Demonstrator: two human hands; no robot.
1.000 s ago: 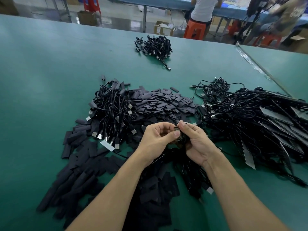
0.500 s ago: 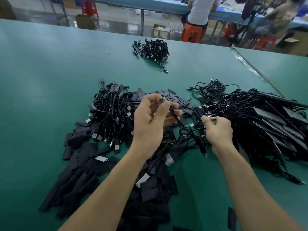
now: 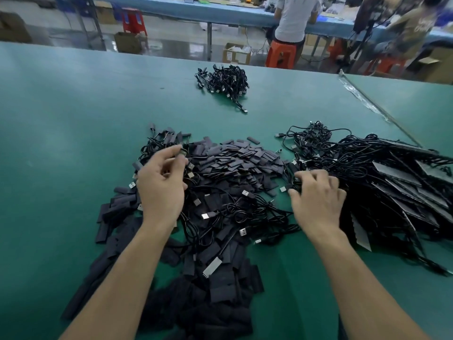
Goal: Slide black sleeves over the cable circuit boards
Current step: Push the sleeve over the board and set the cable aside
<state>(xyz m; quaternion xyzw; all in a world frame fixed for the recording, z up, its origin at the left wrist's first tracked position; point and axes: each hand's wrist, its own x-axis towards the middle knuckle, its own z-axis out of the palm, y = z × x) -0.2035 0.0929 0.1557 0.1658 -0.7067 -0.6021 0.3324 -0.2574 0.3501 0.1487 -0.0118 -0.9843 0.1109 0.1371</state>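
Observation:
A heap of flat black sleeves [image 3: 241,155] lies mid-table, and more sleeves [image 3: 220,293] trail toward me. Black cables with USB plugs [image 3: 232,212] lie tangled between my hands. My left hand [image 3: 161,185] hovers over the left cable pile [image 3: 169,139] and pinches a cable end at its fingertips; blur hides the detail. My right hand [image 3: 317,195] rests with spread, bent fingers on the edge of the big right pile of cables and boards [image 3: 382,173]; I see nothing held in it.
A small bundle of cables [image 3: 223,82] sits far back on the green table [image 3: 61,119]. A metal strip [image 3: 367,104] marks the joint to the neighbouring table at right. Beyond the far edge a person sits on an orange stool [image 3: 282,55] among cardboard boxes.
My hands have parted from a shared grip on one cable. The left hand swung the cable left over the left pile. The right hand moved right onto the big pile.

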